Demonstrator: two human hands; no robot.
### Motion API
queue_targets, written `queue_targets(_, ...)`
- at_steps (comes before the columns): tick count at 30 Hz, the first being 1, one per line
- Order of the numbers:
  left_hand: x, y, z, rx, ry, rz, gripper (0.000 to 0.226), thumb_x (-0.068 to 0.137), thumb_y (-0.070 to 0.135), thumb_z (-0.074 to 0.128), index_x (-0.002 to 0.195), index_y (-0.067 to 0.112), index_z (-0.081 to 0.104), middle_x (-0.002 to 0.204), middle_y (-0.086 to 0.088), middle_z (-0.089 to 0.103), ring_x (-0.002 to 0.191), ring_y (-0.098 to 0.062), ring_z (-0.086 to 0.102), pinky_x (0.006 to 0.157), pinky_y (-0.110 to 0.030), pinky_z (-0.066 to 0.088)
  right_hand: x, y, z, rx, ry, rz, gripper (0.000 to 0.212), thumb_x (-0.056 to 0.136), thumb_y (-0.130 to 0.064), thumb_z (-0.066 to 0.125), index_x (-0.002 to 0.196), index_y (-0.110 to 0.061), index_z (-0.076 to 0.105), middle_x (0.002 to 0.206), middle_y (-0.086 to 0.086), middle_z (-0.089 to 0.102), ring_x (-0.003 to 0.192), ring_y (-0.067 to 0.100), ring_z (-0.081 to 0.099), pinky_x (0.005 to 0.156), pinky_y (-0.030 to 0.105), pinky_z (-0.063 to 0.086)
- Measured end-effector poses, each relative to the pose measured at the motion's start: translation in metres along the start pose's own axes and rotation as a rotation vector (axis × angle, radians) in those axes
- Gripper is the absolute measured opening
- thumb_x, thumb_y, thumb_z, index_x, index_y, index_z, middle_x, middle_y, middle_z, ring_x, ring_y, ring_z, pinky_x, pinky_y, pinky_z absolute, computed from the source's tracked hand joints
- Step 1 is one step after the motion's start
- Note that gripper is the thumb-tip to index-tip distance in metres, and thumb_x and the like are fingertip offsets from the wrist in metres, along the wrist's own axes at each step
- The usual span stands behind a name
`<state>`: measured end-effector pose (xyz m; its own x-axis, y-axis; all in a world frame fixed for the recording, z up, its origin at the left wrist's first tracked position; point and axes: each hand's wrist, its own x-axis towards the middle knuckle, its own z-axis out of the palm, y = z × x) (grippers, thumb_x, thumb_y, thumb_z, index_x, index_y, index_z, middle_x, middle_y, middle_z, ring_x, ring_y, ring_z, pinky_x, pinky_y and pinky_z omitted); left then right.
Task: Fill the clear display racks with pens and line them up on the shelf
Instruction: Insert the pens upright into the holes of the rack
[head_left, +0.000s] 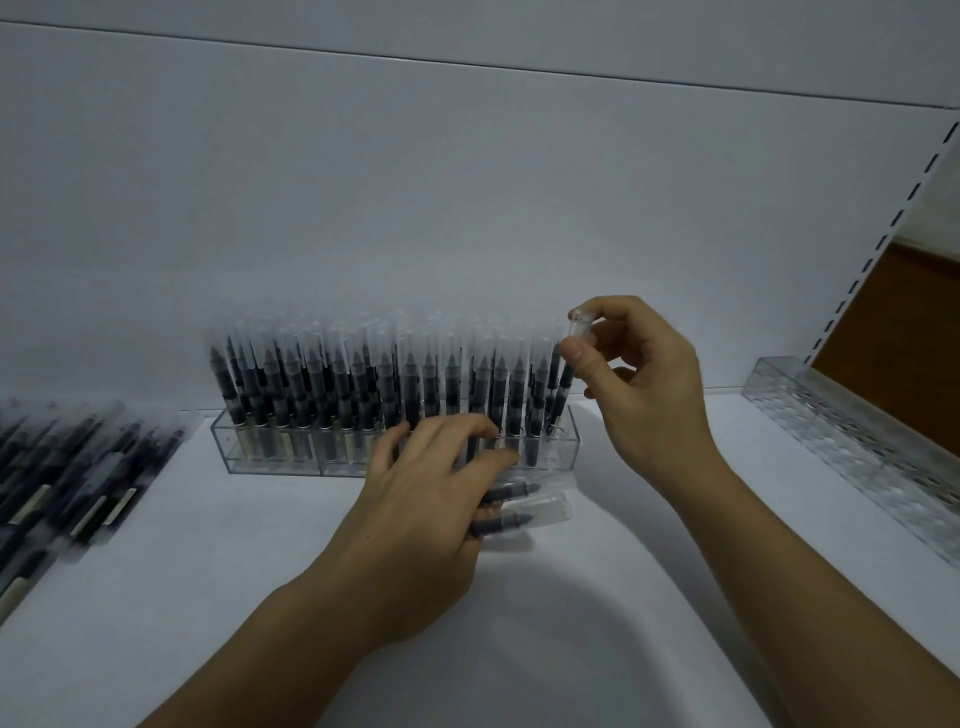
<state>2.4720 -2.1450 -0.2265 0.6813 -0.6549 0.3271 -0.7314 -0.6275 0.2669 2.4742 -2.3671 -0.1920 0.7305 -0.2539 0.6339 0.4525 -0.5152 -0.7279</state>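
Pens (363, 384) crowd rack (332, 467) behind left hand (431, 499)

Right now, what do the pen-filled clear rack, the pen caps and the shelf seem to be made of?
Rack: clear rigid plastic, likely acrylic; glossy, pens show through its walls. Pen caps: frosted translucent plastic; dark tips show inside. Shelf: smooth matte white, perhaps painted metal or laminate; unclear.

Right hand (641, 374) raised, fingers (574, 351) pinching a pen (563, 382); left hand (428, 506) lower, palm down, fingers (470, 427) curled over loose pens (514, 491).
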Motion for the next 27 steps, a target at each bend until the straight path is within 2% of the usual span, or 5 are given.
queue_targets(10,0.0,0.001,0.001,-0.071,0.043,-0.006,0.046,0.088,0.029,0.047,0.134,0.035,0.053,0.138,0.018,0.038,0.135,-0.004,0.029,0.119,-0.048,0.018,-0.004,0.004,0.003,-0.126,-0.04,0.0,0.02,0.091,-0.02,0.076,0.105,-0.027,0.064,0.087,-0.008,0.065,0.079,0.009,0.061,0.062,0.015,0.047)
queue_targets(16,0.0,-0.001,0.002,-0.159,0.106,-0.009,0.036,0.092,0.028,0.053,0.126,0.038,0.055,0.127,0.024,0.043,0.125,0.002,0.036,0.115,-0.045,0.023,-0.007,-0.012,0.003,-0.138,0.105,-0.121,0.015,0.093,-0.019,0.074,0.106,-0.022,0.066,0.093,-0.006,0.064,0.077,0.015,0.058,0.063,0.023,0.043)
queue_targets(19,0.001,0.002,0.0,-0.252,0.133,-0.017,0.024,0.093,0.029,0.049,0.109,0.047,0.051,0.12,0.027,0.046,0.12,0.003,0.04,0.111,-0.041,0.025,-0.01,-0.028,0.005,0.081,-0.035,-0.124,0.005,0.095,-0.008,0.068,0.093,-0.013,0.07,0.077,0.0,0.066,0.066,0.021,0.056,0.058,0.032,0.045)
queue_targets(23,0.0,0.005,-0.005,-0.372,0.184,-0.038,0.023,0.096,0.025,0.048,0.095,0.047,0.046,0.099,0.025,0.048,0.104,-0.004,0.048,0.096,-0.034,0.032,-0.016,-0.037,0.007,0.359,-0.336,-0.013,0.02,0.088,0.0,0.054,0.094,-0.006,0.072,0.07,-0.012,0.061,0.058,0.004,0.049,0.057,0.012,0.039)
queue_targets(27,0.0,0.006,-0.006,-0.41,0.204,-0.016,0.037,0.097,0.02,0.05,0.089,0.055,0.04,0.089,0.025,0.046,0.09,-0.002,0.046,0.084,-0.028,0.03,-0.016,-0.036,0.007,0.418,-0.454,0.048,0.027,0.083,0.0,0.054,0.102,-0.008,0.073,0.075,-0.001,0.059,0.058,0.003,0.048,0.057,0.011,0.039)
